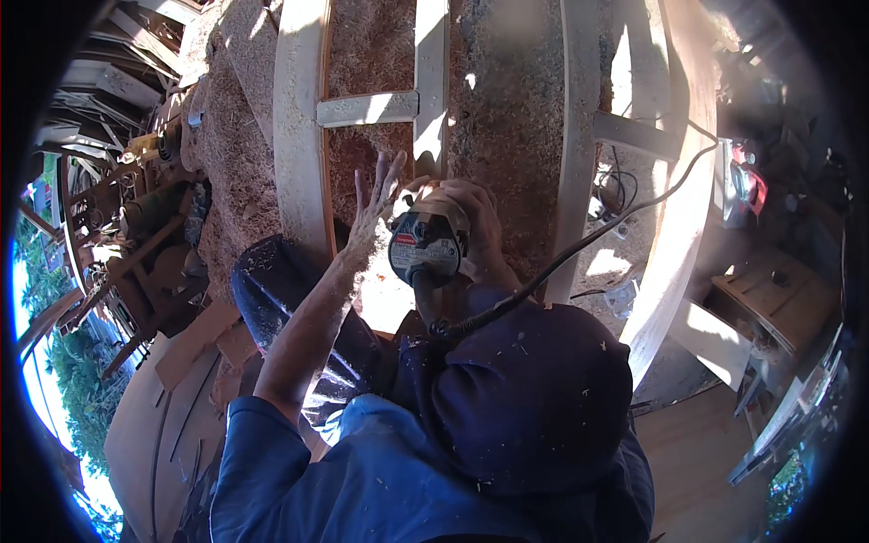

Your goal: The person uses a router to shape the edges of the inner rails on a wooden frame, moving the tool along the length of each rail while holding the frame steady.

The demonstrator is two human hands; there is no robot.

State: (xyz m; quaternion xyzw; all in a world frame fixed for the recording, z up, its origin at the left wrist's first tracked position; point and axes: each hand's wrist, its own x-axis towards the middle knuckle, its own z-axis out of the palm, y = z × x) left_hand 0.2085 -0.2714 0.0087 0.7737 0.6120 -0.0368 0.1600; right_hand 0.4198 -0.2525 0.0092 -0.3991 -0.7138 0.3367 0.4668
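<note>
My right hand [477,210] grips a corded trim router [429,242], a grey, rounded motor body with a label on its top. Its lower end and cutter are hidden from sight. Beside the tool on its left, my left hand [373,206] is raised with the fingers spread, dusted with sawdust and holding nothing. Under and ahead of the router runs a pale wooden rail [432,72], joined to a short crosspiece [367,109]. The black power cord [579,244] leaves the tool and arcs over to the right.
Long wooden boards [301,118] lie left of the rail, and another board [576,136] on the right. Wood shavings [511,118] cover the ground. A wide plank [679,226] curves along the right. Beyond it sits a red and grey machine [744,185]. Scrap wood [136,235] piles up at the left.
</note>
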